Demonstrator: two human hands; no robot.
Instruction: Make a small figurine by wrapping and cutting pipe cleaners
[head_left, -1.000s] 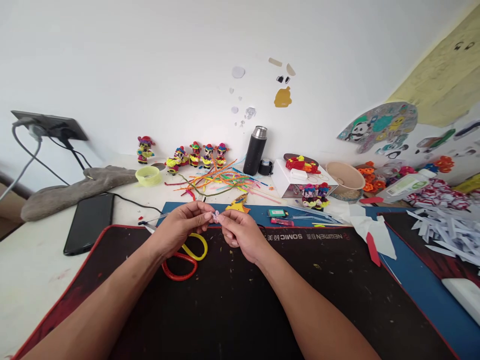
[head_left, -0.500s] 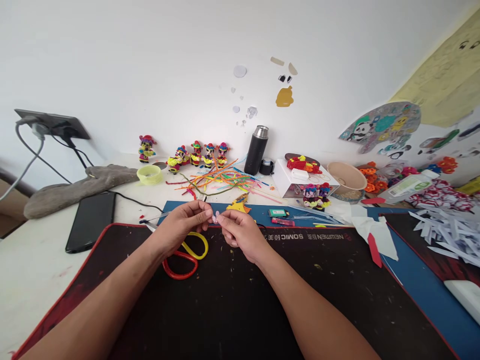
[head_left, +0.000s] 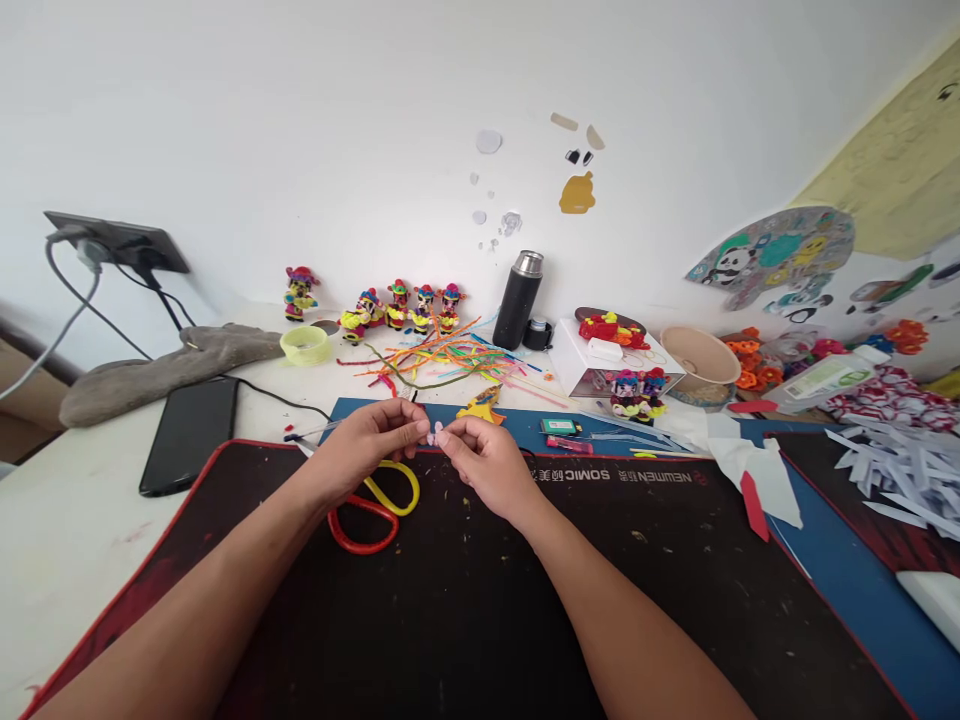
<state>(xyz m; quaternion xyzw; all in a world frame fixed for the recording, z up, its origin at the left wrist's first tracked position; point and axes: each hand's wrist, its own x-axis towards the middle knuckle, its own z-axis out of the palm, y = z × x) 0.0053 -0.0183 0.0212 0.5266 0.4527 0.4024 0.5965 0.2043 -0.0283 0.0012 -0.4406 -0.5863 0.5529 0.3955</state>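
Observation:
Between my fingertips is a small pale purple piece (head_left: pixel 435 432), perhaps bent pipe cleaner; its exact shape is too small to make out. My left hand (head_left: pixel 386 440) pinches it from the left with thumb and forefinger. From the right, my right hand (head_left: pixel 480 460) pinches the same piece, its other fingers curled in. Both hands are above the far edge of the black mat (head_left: pixel 450 620). Below my left wrist lie scissors with one red and one yellow handle (head_left: pixel 394 490), the blades mostly hidden by my forearm.
Behind the hands lie loose coloured pipe cleaners (head_left: pixel 442 355) and a yellow piece (head_left: pixel 484 405). A black thermos (head_left: pixel 517 300) and several small figures (head_left: pixel 397 305) stand near the wall. A phone (head_left: pixel 189 435) is at left, white paper strips (head_left: pixel 900 475) at right.
The whole view has shifted slightly to the right. My hands still pinch the purple piece, and slightly more of it shows between the fingertips.

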